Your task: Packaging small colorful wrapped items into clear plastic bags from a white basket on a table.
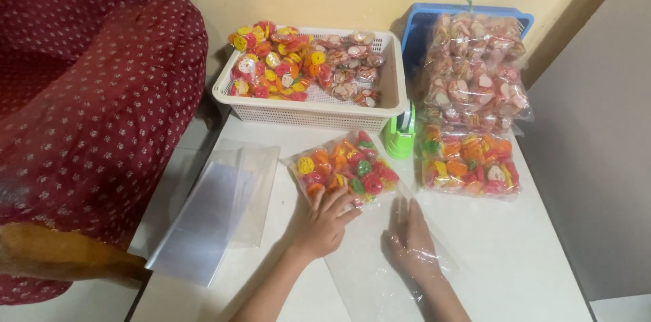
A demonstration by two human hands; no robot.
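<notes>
A clear plastic bag [342, 169] partly filled with small colourful sweets lies on the white table [536, 247]. My left hand [327, 222] rests on the bag's near end, fingers spread against the sweets. My right hand [411, 240] lies flat under or inside the clear open end of the bag, seen through the plastic.
A white basket [390, 91] of loose sweets stands at the back. A green tape dispenser [401, 133] sits beside it. Filled bags [471, 163] pile up at the right, by a blue basket [420, 24]. Empty clear bags [217, 210] lie left. A person in a dark red dotted garment [95, 105] sits at the left.
</notes>
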